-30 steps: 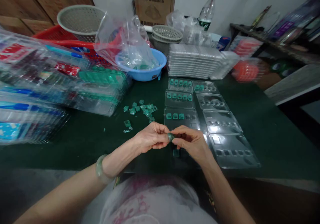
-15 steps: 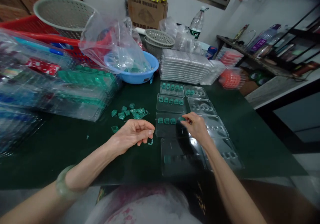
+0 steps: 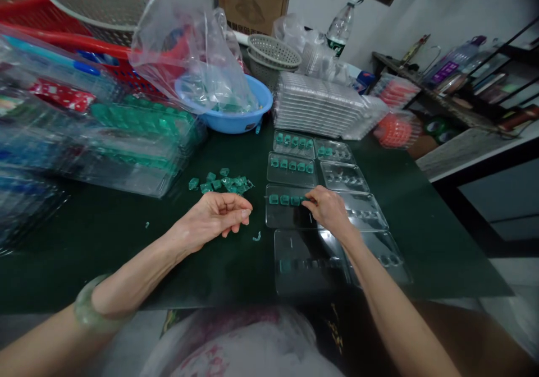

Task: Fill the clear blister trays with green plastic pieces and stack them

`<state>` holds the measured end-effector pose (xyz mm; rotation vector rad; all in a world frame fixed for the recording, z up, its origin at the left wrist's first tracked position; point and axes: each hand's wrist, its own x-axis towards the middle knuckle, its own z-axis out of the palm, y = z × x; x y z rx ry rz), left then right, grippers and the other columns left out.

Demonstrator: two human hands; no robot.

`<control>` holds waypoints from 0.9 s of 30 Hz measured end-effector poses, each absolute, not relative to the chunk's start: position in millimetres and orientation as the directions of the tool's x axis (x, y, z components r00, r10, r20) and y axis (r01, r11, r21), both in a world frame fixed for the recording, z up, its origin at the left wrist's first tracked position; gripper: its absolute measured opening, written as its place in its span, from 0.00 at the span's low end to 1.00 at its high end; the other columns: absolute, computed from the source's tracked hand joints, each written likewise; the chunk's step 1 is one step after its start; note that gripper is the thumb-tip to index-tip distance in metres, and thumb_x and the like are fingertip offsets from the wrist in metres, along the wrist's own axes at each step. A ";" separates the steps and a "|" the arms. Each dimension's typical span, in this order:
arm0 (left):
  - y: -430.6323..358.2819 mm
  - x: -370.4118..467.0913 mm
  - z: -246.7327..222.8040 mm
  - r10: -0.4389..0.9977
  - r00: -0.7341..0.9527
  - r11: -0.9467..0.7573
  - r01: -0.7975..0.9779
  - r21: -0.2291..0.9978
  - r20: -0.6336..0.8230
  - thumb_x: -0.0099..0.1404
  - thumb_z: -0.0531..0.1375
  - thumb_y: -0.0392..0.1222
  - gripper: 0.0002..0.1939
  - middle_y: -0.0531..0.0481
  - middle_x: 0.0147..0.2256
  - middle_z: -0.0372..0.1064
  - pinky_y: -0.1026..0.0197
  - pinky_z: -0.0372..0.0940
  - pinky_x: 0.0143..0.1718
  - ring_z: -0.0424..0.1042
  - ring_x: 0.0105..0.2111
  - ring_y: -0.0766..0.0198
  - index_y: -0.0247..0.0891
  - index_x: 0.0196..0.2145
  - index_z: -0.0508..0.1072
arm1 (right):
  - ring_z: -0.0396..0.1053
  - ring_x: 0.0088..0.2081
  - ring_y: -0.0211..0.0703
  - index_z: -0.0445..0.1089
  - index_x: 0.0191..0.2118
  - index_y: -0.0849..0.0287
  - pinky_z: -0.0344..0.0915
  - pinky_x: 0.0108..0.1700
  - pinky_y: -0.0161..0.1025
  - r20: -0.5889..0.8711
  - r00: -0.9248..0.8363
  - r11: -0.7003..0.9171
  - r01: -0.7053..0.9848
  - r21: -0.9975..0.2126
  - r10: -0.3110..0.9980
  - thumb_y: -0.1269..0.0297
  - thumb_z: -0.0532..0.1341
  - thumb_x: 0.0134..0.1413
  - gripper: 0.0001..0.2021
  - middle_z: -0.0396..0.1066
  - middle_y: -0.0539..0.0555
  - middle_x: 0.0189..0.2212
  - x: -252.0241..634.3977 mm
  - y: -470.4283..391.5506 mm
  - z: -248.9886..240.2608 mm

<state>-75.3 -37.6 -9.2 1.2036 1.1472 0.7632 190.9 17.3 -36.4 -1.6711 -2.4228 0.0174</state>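
My right hand [image 3: 327, 211] pinches a small translucent green cube [image 3: 305, 200], mostly hidden by its fingertips, at the right end of a row in a clear plastic tray [image 3: 282, 219]. Several like cubes [image 3: 284, 200] sit in that row. To the left, my left hand [image 3: 217, 217] hovers over the table with thumb and fingertips pressed together; whatever they hold, if anything, is hidden. Just beyond it lies a loose pile of green cubes [image 3: 216, 184]. A small curled clear scrap [image 3: 256, 236] rests on the table, right of my left hand.
Behind the trays stands a stack of clear plastic trays [image 3: 324, 105]. A blue basin [image 3: 236, 123] with a plastic bag is at the back. Filled clear packs [image 3: 126, 164] crowd the left side, before a red basket [image 3: 63, 43]. The dark green tabletop [image 3: 438, 237] extends right.
My left hand has drawn back a little to the left, away from the curled scrap. My right hand has shifted slightly left along the tray row, its cube now closer to the others.
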 end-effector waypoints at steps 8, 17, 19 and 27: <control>-37.3 -80.3 3.3 0.949 0.232 0.196 0.102 0.975 -0.214 0.52 0.62 0.42 0.12 0.49 0.25 0.67 0.71 0.54 0.15 0.63 0.19 0.72 0.33 0.33 0.70 | 0.67 0.29 0.39 0.67 0.43 0.59 0.58 0.31 0.34 0.061 -0.366 0.368 0.888 -0.276 0.929 0.66 0.60 0.46 0.15 0.71 0.51 0.28 202.4 23.6 -24.9; -33.9 -143.3 20.1 0.976 -0.219 0.017 0.123 0.992 0.010 0.50 0.62 0.41 0.10 0.48 0.24 0.67 0.70 0.55 0.15 0.63 0.19 0.71 0.33 0.30 0.71 | 0.68 0.33 0.41 0.72 0.33 0.61 0.62 0.36 0.35 0.197 -0.494 0.531 0.795 -0.294 0.847 0.71 0.55 0.48 0.09 0.72 0.55 0.31 208.7 32.0 -28.9; -34.4 -150.4 17.0 0.964 -0.262 0.014 0.255 0.967 0.055 0.51 0.61 0.42 0.12 0.49 0.24 0.68 0.69 0.56 0.16 0.63 0.19 0.70 0.32 0.32 0.71 | 0.69 0.34 0.42 0.72 0.32 0.61 0.62 0.37 0.36 0.134 -0.530 0.546 0.796 -0.261 0.837 0.72 0.53 0.49 0.10 0.73 0.56 0.32 204.4 33.2 -32.9; -22.2 -154.5 -5.2 0.987 0.063 -0.125 0.878 0.461 0.148 0.56 0.54 0.38 0.13 0.48 0.37 0.70 0.63 0.62 0.36 0.68 0.35 0.62 0.37 0.38 0.73 | 0.68 0.31 0.42 0.67 0.45 0.58 0.62 0.32 0.38 0.267 -0.456 0.521 0.807 -0.277 0.849 0.65 0.54 0.50 0.15 0.71 0.53 0.31 151.2 21.3 -3.6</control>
